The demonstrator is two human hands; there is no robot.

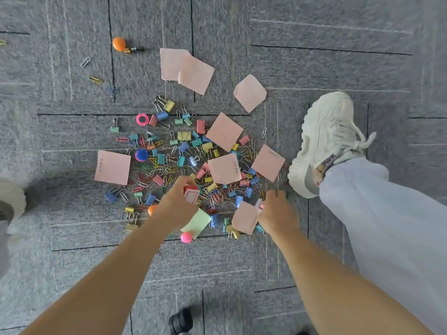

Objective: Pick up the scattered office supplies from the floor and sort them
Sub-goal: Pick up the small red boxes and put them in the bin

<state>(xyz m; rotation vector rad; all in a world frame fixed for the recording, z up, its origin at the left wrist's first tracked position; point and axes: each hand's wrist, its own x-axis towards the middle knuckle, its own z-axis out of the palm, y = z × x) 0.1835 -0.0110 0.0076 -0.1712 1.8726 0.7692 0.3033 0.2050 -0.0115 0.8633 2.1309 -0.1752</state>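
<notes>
Left hand (177, 204) grips a half-hidden red-white box (191, 194).

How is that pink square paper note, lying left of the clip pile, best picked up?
Pinch the pink square paper note at its left edge, coming from the left: it lies flat on the grey carpet, and paper clips crowd only its right side, so that edge probably lifts easiest. The left hand holds a red and white box.
</notes>
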